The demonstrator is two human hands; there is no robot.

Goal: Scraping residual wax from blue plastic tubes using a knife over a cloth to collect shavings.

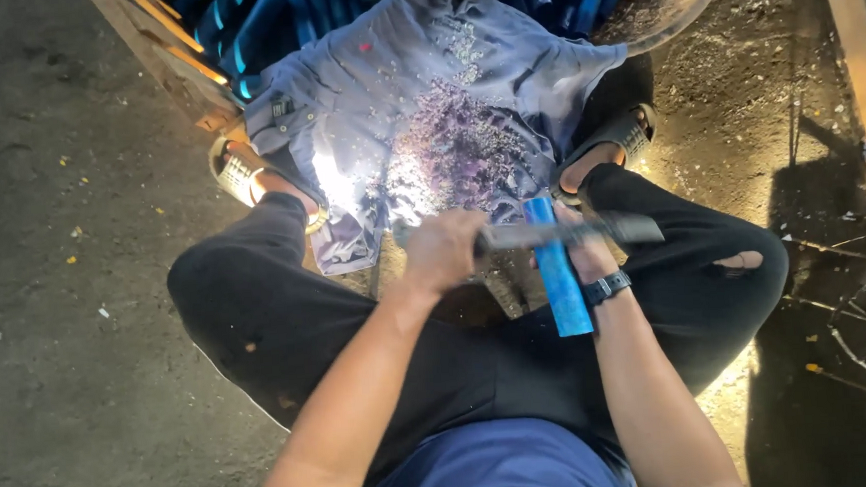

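Head view, looking down: a seated person's left hand (pixel 441 250) is clenched round the handle of a long dark blade (pixel 568 232). The right hand (pixel 582 249) grips a flat blue plastic strip (pixel 560 271) upright beneath it. A heap of pale shavings (pixel 452 152) already covers the grey cloth (pixel 363 87) between the sandalled feet; stacked blue pieces (pixel 259 23), perhaps unworked, lie beyond.

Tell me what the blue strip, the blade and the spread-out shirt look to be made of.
Blue strip: probably plastic; uniform bright blue, smooth faces, straight edges. Blade: likely metal; dull grey, flat, thin, though motion-blurred. Shirt: woven cloth, pale blue-grey; creases, sleeves, buttoned cuff, covered in fine shavings.
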